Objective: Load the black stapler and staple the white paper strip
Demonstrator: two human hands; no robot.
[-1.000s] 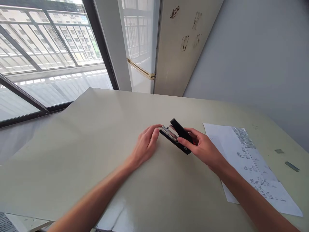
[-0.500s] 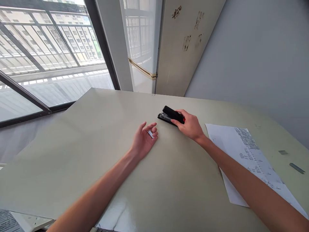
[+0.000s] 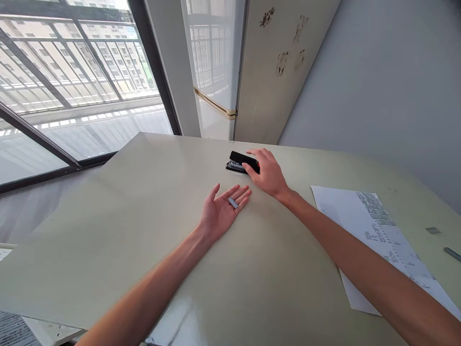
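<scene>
My left hand (image 3: 225, 209) lies palm up, fingers stretched out, with a short strip of staples (image 3: 233, 203) resting loose on the fingers. Beyond it, a black stapler (image 3: 239, 159) sits on the table, its top arm raised from the base and a metal track showing between. At the stapler's rear end is my right hand (image 3: 267, 173). Its thumb and fingers are spread around that end, the thumb at the near side and the index finger lifted above the top. Part of the stapler's rear, with a bit of red, is hidden by this hand.
A printed sheet of paper (image 3: 345, 226) lies under my right forearm. Farther right are a small grey piece (image 3: 432, 230) and a grey strip (image 3: 453, 253). Behind the table's far edge stand a fridge (image 3: 216, 62) and a wall (image 3: 389, 86); a window (image 3: 72, 72) is at left.
The stapler has moved left and away across the table. My right hand's fingers have loosened from around it. My left hand has uncurled, laying the staple strip in plain sight.
</scene>
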